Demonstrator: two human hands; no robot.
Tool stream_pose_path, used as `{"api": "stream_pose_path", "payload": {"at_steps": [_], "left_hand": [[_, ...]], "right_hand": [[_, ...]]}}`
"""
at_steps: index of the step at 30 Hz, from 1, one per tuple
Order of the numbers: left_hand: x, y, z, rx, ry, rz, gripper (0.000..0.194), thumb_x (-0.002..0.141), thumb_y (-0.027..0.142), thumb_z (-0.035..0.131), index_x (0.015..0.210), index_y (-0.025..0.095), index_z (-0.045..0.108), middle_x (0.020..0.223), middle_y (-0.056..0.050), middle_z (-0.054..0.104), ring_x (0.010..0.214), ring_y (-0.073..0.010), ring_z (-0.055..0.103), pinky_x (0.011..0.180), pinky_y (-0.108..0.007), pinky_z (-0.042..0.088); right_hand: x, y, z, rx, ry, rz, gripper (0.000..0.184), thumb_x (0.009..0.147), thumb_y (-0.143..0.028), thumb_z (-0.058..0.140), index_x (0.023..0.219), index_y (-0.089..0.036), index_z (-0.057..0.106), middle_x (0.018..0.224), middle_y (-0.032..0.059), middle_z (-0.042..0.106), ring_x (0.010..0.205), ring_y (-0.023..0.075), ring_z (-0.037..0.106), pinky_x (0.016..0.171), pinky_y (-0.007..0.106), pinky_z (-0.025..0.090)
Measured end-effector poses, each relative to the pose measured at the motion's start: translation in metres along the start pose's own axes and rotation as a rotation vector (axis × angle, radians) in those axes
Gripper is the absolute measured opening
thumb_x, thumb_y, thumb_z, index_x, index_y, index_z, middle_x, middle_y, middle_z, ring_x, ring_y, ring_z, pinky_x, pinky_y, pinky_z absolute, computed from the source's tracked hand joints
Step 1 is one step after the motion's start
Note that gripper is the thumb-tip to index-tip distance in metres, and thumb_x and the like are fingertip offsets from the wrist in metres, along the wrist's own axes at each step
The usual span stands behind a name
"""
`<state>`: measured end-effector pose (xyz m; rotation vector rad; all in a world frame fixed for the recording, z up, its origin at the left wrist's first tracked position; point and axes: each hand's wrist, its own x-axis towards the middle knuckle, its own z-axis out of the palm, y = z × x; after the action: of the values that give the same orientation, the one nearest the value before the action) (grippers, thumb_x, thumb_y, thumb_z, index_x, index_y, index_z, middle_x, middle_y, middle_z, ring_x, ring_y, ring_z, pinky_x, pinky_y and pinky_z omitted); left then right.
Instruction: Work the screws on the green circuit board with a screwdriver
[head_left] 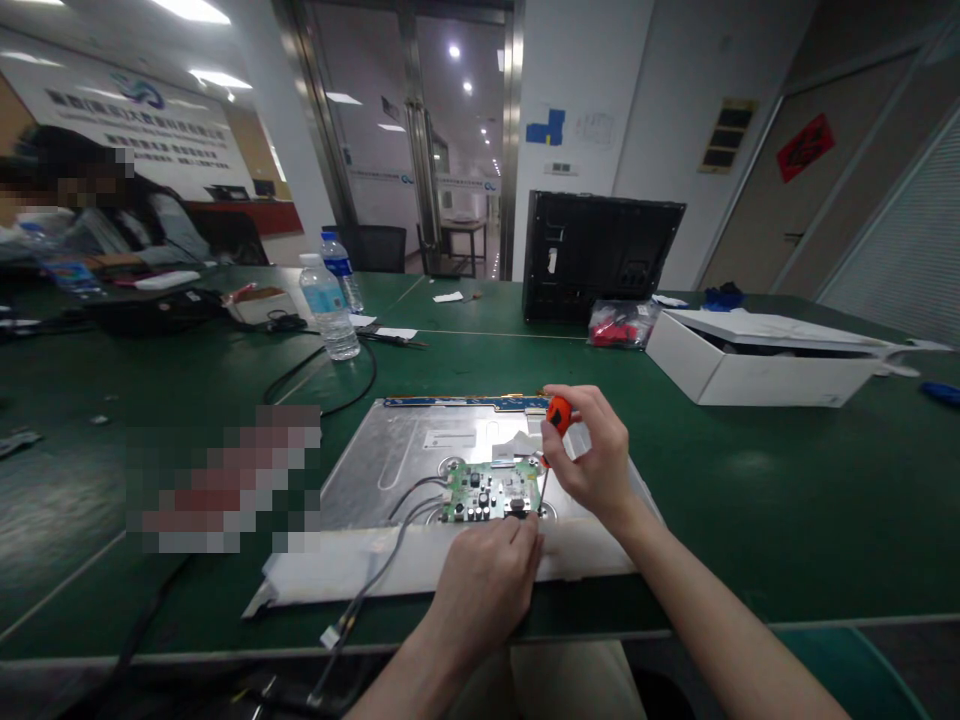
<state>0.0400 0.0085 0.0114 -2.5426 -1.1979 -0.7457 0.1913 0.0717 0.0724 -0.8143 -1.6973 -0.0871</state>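
Note:
My right hand (600, 450) grips a screwdriver by its orange and black handle (557, 414). The thin shaft points down to the right edge of a green circuit board (487, 488), close to its lower right corner. My left hand (491, 568) is closed, its fingertips at that same corner near the screwdriver tip; whatever they pinch is hidden. The board lies on the metal back of a flat display panel (367, 470). Grey cables (397, 545) run from its left side over a white strip to a loose white connector (328, 637). A narrow blue board (457, 402) lines the panel's far edge.
Water bottles (330, 310) stand beyond the panel on the green table (750, 500). A black monitor housing (600, 255), a bag with red contents (619, 325) and a white box (757, 370) are at the right. A person (112, 200) sits far left.

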Motion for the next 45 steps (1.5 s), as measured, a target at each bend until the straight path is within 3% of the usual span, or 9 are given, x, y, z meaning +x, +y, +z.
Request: {"api": "stream_pose_path", "payload": {"at_steps": [4, 8, 13, 20, 27, 33, 39, 45], "left_hand": [[-0.0002, -0.0001, 0.0014, 0.001, -0.009, 0.003, 0.018, 0.092, 0.017, 0.044, 0.096, 0.015, 0.062, 0.067, -0.002, 0.065, 0.058, -0.0189, 0.063, 0.051, -0.028, 0.047], [0.0, 0.0, 0.0009, 0.005, -0.006, 0.003, 0.018, 0.092, 0.017, 0.044, 0.094, 0.015, 0.062, 0.065, -0.002, 0.064, 0.058, -0.0176, 0.062, 0.052, -0.026, 0.046], [-0.0007, -0.0001, 0.0005, 0.003, -0.018, 0.002, 0.017, 0.091, 0.016, 0.045, 0.094, 0.015, 0.062, 0.066, -0.002, 0.065, 0.056, -0.0184, 0.062, 0.05, -0.027, 0.046], [0.0016, -0.0005, -0.0002, -0.005, -0.015, 0.001, 0.016, 0.091, 0.015, 0.046, 0.095, 0.015, 0.062, 0.065, -0.002, 0.065, 0.055, -0.0188, 0.062, 0.049, -0.028, 0.046], [0.001, 0.0, 0.0003, -0.022, -0.031, -0.014, 0.014, 0.09, 0.015, 0.048, 0.092, 0.015, 0.062, 0.067, -0.002, 0.066, 0.059, -0.0192, 0.063, 0.051, -0.028, 0.047], [0.0012, 0.0003, -0.0018, -0.017, -0.02, -0.011, 0.015, 0.091, 0.015, 0.047, 0.093, 0.015, 0.062, 0.067, -0.003, 0.066, 0.058, -0.018, 0.063, 0.052, -0.026, 0.045], [0.0012, 0.0013, -0.0023, -0.01, -0.014, -0.013, 0.016, 0.091, 0.016, 0.046, 0.09, 0.016, 0.062, 0.065, -0.002, 0.065, 0.057, -0.0177, 0.061, 0.052, -0.026, 0.045], [0.0008, 0.0002, -0.0012, -0.001, -0.01, -0.012, 0.018, 0.092, 0.016, 0.044, 0.092, 0.016, 0.062, 0.065, -0.002, 0.065, 0.055, -0.0178, 0.06, 0.05, -0.027, 0.044]], "right_hand": [[-0.0031, 0.0017, 0.0, 0.056, 0.008, 0.048, 0.032, 0.082, -0.017, 0.05, 0.113, -0.021, 0.052, 0.091, 0.004, 0.064, 0.076, 0.0163, 0.061, 0.068, 0.031, 0.051], [-0.0013, 0.0008, -0.0002, 0.059, 0.01, 0.022, 0.023, 0.083, -0.021, 0.056, 0.105, -0.021, 0.052, 0.087, 0.0029, 0.062, 0.069, 0.0145, 0.058, 0.064, 0.03, 0.05], [0.0029, -0.0002, -0.0005, -0.004, 0.034, -0.027, 0.022, 0.083, -0.027, 0.063, 0.105, -0.023, 0.058, 0.094, 0.0055, 0.057, 0.082, 0.0176, 0.059, 0.065, 0.031, 0.052], [0.0003, 0.0006, -0.0004, 0.037, -0.007, -0.006, 0.032, 0.084, -0.015, 0.052, 0.115, -0.022, 0.056, 0.097, 0.006, 0.065, 0.083, 0.0172, 0.061, 0.067, 0.031, 0.052], [-0.0024, 0.001, 0.0039, 0.053, 0.046, 0.07, 0.027, 0.082, -0.027, 0.063, 0.103, -0.022, 0.048, 0.085, 0.0026, 0.066, 0.067, 0.0145, 0.062, 0.065, 0.03, 0.053], [-0.002, -0.0017, 0.0049, 0.084, 0.054, 0.098, 0.022, 0.086, -0.021, 0.055, 0.103, -0.023, 0.042, 0.082, 0.0012, 0.066, 0.065, 0.0137, 0.061, 0.06, 0.027, 0.051], [0.0012, -0.0023, 0.0018, 0.0, 0.053, 0.028, 0.017, 0.086, -0.023, 0.053, 0.103, -0.022, 0.051, 0.09, 0.0044, 0.059, 0.077, 0.0164, 0.059, 0.062, 0.029, 0.052], [0.0019, -0.0035, -0.0007, -0.013, 0.036, 0.007, 0.025, 0.087, -0.021, 0.05, 0.111, -0.022, 0.056, 0.1, 0.0079, 0.058, 0.088, 0.0193, 0.059, 0.065, 0.032, 0.053]]}}
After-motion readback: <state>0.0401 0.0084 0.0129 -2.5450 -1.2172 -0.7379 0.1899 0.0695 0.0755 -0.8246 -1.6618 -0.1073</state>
